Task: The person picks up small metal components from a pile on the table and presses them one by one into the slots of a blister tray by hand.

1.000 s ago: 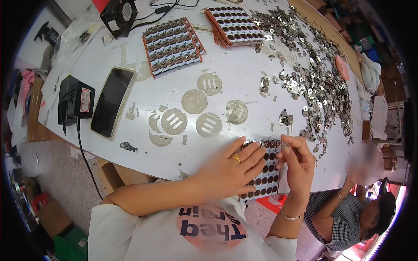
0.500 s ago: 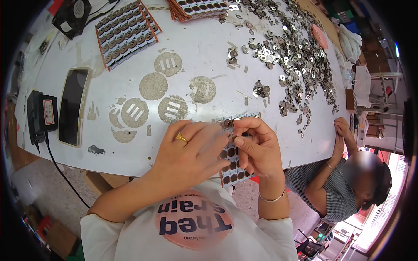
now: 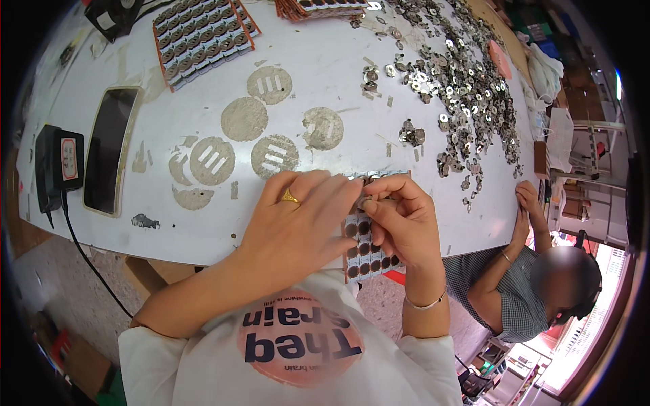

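A panel of small circuit boards with dark round parts [image 3: 365, 262] lies at the table's near edge, partly under both hands. My right hand [image 3: 406, 220] is closed over its far part, thumb and forefinger pinching a small grey metal piece [image 3: 365, 201]. My left hand [image 3: 291, 210], with a ring on one finger, reaches over the panel from the left. Its fingers are stretched out and somewhat blurred, the thumb apart from them; the fingertips come close to the right thumb. Whether they touch the small piece is hidden.
Loose metal pieces [image 3: 467, 101] spread over the table's right side. Another filled panel [image 3: 203, 40] and a panel stack [image 3: 321, 8] lie at the back. On the left are a phone [image 3: 112, 152] and a black power adapter [image 3: 61, 166]. A co-worker's hands [image 3: 528, 203] rest at the right edge.
The view has shifted slightly, so the table things sit a little higher. Both hands stay over the panel; the left fingers have moved slightly closer to the right thumb.
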`<state>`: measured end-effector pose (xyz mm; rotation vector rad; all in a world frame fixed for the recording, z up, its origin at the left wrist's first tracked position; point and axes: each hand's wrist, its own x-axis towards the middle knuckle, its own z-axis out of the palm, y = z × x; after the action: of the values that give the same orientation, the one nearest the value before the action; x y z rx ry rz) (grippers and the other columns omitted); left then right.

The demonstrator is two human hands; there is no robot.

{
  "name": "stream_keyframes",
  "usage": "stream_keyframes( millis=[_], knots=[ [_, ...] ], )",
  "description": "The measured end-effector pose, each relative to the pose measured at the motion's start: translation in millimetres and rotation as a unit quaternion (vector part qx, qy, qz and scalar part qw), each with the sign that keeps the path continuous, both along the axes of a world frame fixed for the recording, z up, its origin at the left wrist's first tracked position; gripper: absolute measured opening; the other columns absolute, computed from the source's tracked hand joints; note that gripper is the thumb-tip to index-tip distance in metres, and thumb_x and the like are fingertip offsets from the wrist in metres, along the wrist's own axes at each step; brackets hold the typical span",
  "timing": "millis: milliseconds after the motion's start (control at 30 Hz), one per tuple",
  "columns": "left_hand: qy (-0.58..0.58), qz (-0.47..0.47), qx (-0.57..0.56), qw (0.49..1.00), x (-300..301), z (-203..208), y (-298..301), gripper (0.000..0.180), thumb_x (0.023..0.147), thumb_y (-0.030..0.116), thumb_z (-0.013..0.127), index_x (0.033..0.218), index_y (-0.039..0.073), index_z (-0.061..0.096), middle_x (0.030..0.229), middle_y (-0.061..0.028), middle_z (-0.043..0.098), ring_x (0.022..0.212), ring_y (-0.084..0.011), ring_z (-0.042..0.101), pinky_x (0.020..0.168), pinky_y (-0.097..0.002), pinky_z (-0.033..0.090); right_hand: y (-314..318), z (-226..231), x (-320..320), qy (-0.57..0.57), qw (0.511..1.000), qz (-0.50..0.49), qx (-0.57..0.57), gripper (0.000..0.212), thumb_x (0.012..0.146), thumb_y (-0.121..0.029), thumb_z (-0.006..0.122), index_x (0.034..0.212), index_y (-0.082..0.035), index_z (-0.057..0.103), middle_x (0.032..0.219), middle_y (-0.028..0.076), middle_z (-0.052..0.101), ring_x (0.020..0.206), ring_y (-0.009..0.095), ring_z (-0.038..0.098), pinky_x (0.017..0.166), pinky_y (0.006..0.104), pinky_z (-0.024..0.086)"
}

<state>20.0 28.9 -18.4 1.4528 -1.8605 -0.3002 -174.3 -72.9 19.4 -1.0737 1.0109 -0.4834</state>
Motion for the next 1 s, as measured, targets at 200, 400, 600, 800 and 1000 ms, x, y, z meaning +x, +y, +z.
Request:
stream_keyframes(
  millis=[200,400,600,800,1000],
  knots=[
    [-0.023,-0.009,0.038,0.999,1,6,-3,0.079,0.079,0.039,0.086,0.142,0.002,0.056,0.145,-0.0124,0.059,0.133,-0.0303,0.052,0.111,-0.0506,0.036,1,1,4,0.165,0.960,0.109,-0.198,0.010,0.097,-0.001,0.073,0.106,-0.002,0.074,0.081,-0.002,0.071,0.063,0.001,0.058,0.053,0.0197,0.042],
    [-0.046,-0.006,0.067,0.997,-1,6,-3,0.074,0.080,0.043,0.085,0.137,0.002,0.061,0.148,-0.0104,0.057,0.136,-0.0284,0.050,0.113,-0.0499,0.033,3,-9,-3,0.164,0.948,0.131,-0.238,0.011,0.095,0.000,0.074,0.105,-0.004,0.074,0.084,-0.001,0.070,0.063,0.002,0.055,0.057,0.0216,0.044],
    [-0.054,-0.008,0.082,0.995,0,8,-2,0.073,0.080,0.043,0.084,0.136,0.002,0.062,0.148,-0.0103,0.057,0.136,-0.0279,0.049,0.114,-0.0514,0.032,4,-4,4,0.193,0.909,0.148,-0.340,0.019,0.093,0.000,0.077,0.110,-0.005,0.072,0.090,0.002,0.066,0.064,0.006,0.060,0.058,0.0237,0.047],
    [-0.072,-0.007,0.074,0.995,-6,8,-4,0.073,0.080,0.044,0.083,0.134,-0.001,0.063,0.147,-0.0125,0.058,0.142,-0.0286,0.047,0.117,-0.0568,0.030,4,-1,-3,0.190,0.919,0.171,-0.301,0.018,0.091,-0.002,0.078,0.107,-0.004,0.070,0.094,0.007,0.066,0.071,0.015,0.069,0.063,0.0301,0.053],
    [-0.075,-0.008,0.079,0.994,-5,6,-2,0.073,0.081,0.044,0.082,0.134,-0.003,0.064,0.146,-0.0136,0.059,0.146,-0.0292,0.044,0.119,-0.0611,0.027,8,7,5,0.253,0.900,0.207,-0.289,0.018,0.093,-0.006,0.077,0.108,-0.004,0.067,0.098,0.012,0.068,0.077,0.027,0.071,0.068,0.0363,0.057]
  ],
)
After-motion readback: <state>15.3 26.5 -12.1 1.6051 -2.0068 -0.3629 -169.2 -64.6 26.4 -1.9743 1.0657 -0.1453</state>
